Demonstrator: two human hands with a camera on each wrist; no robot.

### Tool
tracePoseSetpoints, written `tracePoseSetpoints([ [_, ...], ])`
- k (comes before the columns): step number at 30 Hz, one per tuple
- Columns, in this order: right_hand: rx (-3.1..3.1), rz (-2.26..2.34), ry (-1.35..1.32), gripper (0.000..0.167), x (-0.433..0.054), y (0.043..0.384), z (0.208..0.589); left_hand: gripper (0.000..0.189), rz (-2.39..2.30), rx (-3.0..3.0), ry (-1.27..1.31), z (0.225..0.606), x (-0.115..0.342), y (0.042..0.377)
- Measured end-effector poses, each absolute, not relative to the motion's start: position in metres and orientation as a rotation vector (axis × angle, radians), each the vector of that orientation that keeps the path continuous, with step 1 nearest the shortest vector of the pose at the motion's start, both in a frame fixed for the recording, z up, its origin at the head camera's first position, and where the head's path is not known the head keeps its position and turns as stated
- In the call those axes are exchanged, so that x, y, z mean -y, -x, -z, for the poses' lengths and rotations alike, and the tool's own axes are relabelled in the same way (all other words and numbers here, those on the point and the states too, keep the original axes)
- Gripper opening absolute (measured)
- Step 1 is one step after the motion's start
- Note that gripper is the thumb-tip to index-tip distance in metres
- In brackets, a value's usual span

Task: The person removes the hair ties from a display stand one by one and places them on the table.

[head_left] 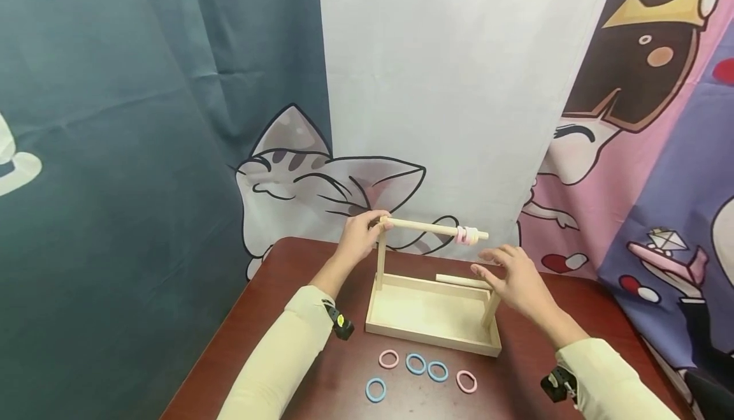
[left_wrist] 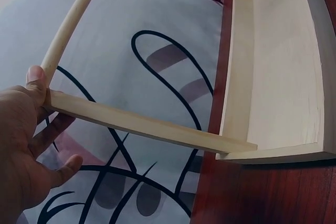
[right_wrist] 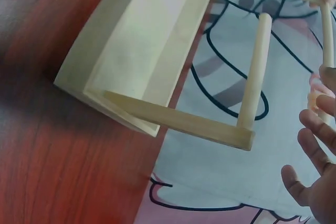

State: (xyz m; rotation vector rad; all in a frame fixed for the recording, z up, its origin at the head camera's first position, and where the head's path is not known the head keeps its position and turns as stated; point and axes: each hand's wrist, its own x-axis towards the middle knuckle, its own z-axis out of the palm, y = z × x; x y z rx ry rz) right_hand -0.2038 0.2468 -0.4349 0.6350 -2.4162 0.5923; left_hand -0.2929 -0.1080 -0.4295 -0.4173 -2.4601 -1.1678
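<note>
A pale wooden stand has a shallow tray (head_left: pixel 424 308), a left post (head_left: pixel 381 264) and a right post (head_left: pixel 490 310). My left hand (head_left: pixel 357 239) pinches the top of the left post, where an upper dowel (head_left: pixel 424 226) meets it. Pink and pale rings (head_left: pixel 467 236) hang bunched near that dowel's free right end. A shorter dowel (right_wrist: pixel 255 66) juts from the right post toward the left, lower down. My right hand (head_left: pixel 512 280) hovers by the right post and the upper dowel's free end, fingers spread and holding nothing.
On the reddish-brown table (head_left: pixel 321 369), in front of the tray, lie several loose rings, including a blue ring (head_left: pixel 367 390) and a pink ring (head_left: pixel 469 392). A printed cartoon curtain (head_left: pixel 436 88) hangs close behind the table.
</note>
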Motion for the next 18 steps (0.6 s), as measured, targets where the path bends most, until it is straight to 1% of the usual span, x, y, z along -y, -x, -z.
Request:
tracePoseSetpoints([
  [4,2.416,-0.651,-0.572,0.029,-0.249,0.213,0.436,0.038,1.173,2.472,0.42,0.431,0.11,0.292],
  [6,2.408,-0.663,-0.55,0.032,-0.25,0.218,0.436,0.038,1.178,2.473,0.421,0.431,0.111,0.292],
  [9,2.407,-0.692,-0.528,0.042,-0.252,0.226,0.433,0.037,1.174,2.464,0.431,0.429,0.11,0.293],
  [14,2.447,-0.736,-0.573,0.064,-0.253,0.237,0.426,0.037,1.162,2.454,0.428,0.426,0.11,0.294],
  [16,2.461,-0.742,-0.604,0.068,-0.252,0.24,0.425,0.037,1.158,2.455,0.426,0.426,0.109,0.293],
  [18,2.464,-0.738,-0.622,0.067,-0.252,0.243,0.425,0.038,1.155,2.456,0.432,0.427,0.109,0.293],
])
